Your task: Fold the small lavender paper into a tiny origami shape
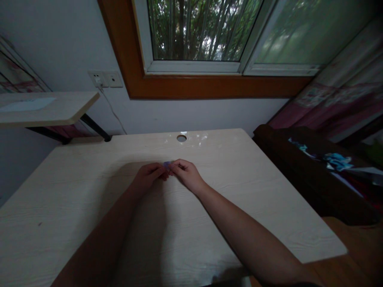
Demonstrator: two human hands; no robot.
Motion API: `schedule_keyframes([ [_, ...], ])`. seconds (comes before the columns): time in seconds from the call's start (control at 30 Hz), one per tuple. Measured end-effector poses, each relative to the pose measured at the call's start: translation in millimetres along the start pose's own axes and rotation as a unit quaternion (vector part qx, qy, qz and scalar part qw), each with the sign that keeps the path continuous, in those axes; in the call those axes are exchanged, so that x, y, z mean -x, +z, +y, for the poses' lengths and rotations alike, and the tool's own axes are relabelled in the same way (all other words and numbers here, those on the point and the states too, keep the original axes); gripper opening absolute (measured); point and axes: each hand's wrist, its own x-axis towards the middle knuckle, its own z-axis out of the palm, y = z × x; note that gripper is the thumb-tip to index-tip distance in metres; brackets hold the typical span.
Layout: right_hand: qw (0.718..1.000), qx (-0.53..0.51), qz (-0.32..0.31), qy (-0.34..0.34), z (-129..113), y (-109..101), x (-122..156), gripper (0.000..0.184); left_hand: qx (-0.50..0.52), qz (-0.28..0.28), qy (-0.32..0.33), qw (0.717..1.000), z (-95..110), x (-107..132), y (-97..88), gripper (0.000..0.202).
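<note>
Both of my hands meet over the middle of a pale wooden desk (89,207). Between their fingertips is a small bluish-purple object (166,164), too small to make out further. My left hand (149,175) has its fingers curled and pinched on the near left side of it. My right hand (187,173) has its fingers bent and pinched on its right side. Both hands rest low, at or just above the desk surface.
A round cable hole (181,138) sits near the desk's far edge. A wall socket (104,79) with a cord is above left, beside a raised shelf (50,107). A dark wooden bed frame (311,175) with cloth stands at the right, under a window (206,32).
</note>
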Motion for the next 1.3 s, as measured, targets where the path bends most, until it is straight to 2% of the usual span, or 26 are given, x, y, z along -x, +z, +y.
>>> schedule_keyframes([
  [0.17,1.000,-0.011,-0.001,0.008,2.4,0.5,-0.8,0.027,-0.014,0.009,0.002,1.000,0.7,-1.5,0.7,0.035],
  [0.43,0.999,0.025,0.026,-0.010,-1.1,-0.1,1.1,0.026,-0.020,-0.013,0.005,1.000,-1.4,-3.0,2.6,0.035],
  [0.63,0.999,0.018,0.040,-0.007,3.2,1.0,0.3,0.026,-0.066,-0.027,0.018,0.997,2.6,-0.5,1.7,0.035],
  [0.8,0.999,0.035,0.031,-0.010,0.2,0.0,0.5,0.021,-0.098,-0.009,0.031,0.995,-0.5,-1.2,1.6,0.032],
  [1.0,0.998,0.039,0.038,-0.017,-4.0,-0.2,1.2,0.017,-0.123,-0.010,0.020,0.992,-1.9,-1.6,0.8,0.031],
  [1.3,0.996,0.064,0.047,-0.026,-6.2,1.1,1.8,0.022,-0.136,-0.014,0.004,0.991,1.0,-0.4,1.3,0.033],
])
